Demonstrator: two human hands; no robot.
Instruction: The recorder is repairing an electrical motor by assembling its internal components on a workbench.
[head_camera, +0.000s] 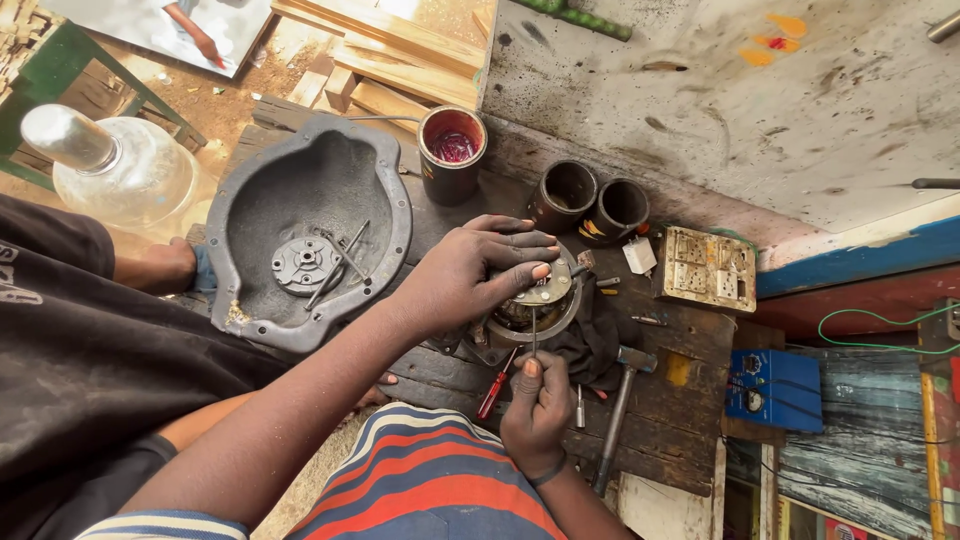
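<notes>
Head view, looking down on a dark wooden workbench (690, 400). The left hand (470, 275) lies over a round motor assembly (530, 310), fingers spread and pressed on its top plate, steadying it against the bench. The right hand (537, 405) is closed around a thin metal tool (533, 335), thumb on top, with the tool's shaft rising from the fist to touch the motor assembly just below the left fingertips. Just left of the right fist lies a red-handled screwdriver (495, 385); just right of it, a hammer (620, 410) lies with its head toward the motor. A dark cloth (590, 345) sits under the motor's right side. Left of the left forearm rests a grey cast housing (310, 235) holding a small round fitting and loose rods. Beyond the left hand stand a red-stained tin (452, 152) and two dark cylindrical sleeves (590, 205). Right of the motor sits a cream switch-and-socket plate (707, 268); further right, a blue box (775, 390).
</notes>
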